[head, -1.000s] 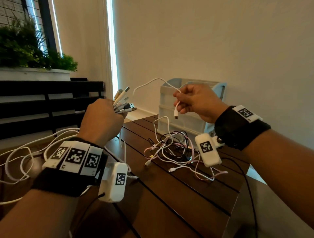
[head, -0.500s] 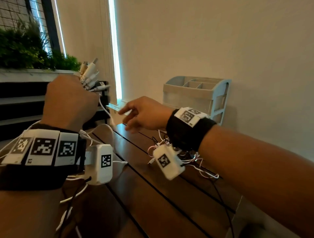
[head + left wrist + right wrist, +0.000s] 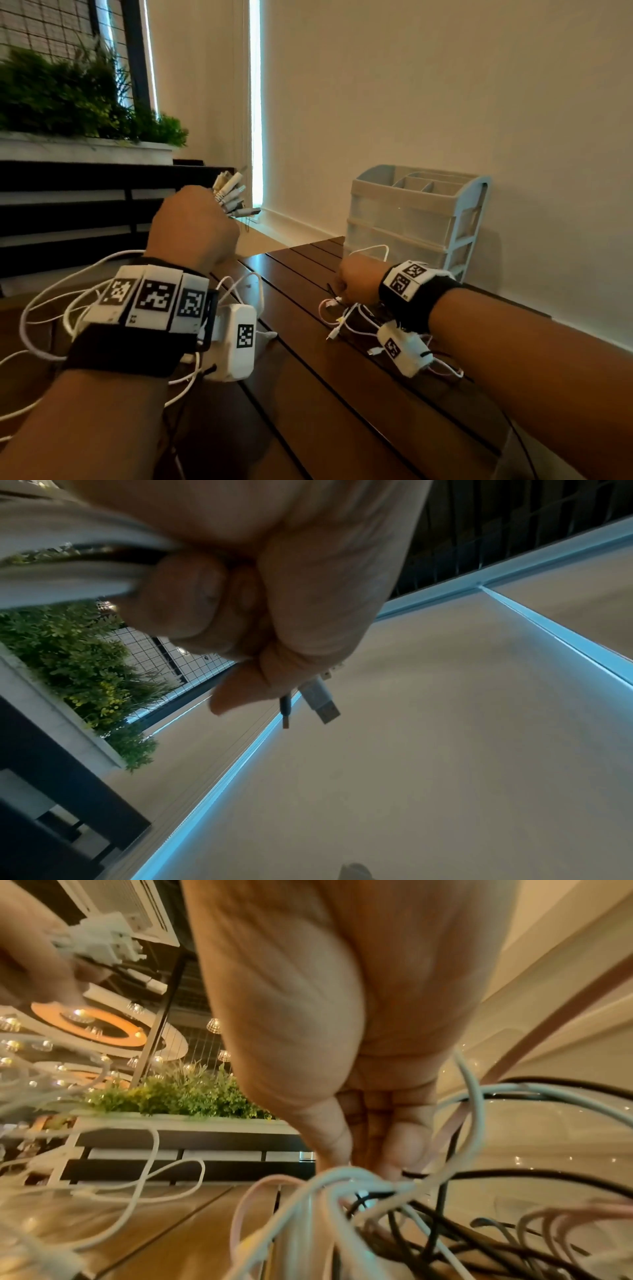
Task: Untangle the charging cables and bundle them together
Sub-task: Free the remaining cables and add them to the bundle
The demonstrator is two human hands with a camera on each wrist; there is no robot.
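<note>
Charging cables, thin white, pink and black ones, lie in a loose tangled heap (image 3: pixel 346 318) on the dark brown slatted wooden table (image 3: pixel 308 394), in front of the pale blue plastic drawer organiser (image 3: pixel 414 219). The right hand (image 3: pixel 358 279) is lowered into this heap; in the right wrist view its fingertips (image 3: pixel 404 1153) are closed together at a knot of white and black cable, and it seems to pinch a strand there, though which one I cannot tell. The left hand (image 3: pixel 191 229) is raised above the table's left edge in a tight fist around a bunch of sorted white cables with metal plugs (image 3: pixel 231 197) standing out from the top. Long white loops (image 3: pixel 51 308) hang from this fist down to the left.

I judge two risks. If the right hand pulls up quickly, the crossed strands may tighten into a harder knot, or the whole heap may rise and slide toward the table edge. Also the hanging loops could catch on the white camera box (image 3: pixel 236 339) at the left wrist, and a plug may slip out of the fist.

Behind the table there is a plain beige wall (image 3: pixel 445 102), a narrow bright window strip (image 3: pixel 255 102), and on the left a white planter with green plants (image 3: pixel 78 102) above dark horizontal rails (image 3: pixel 68 205).
</note>
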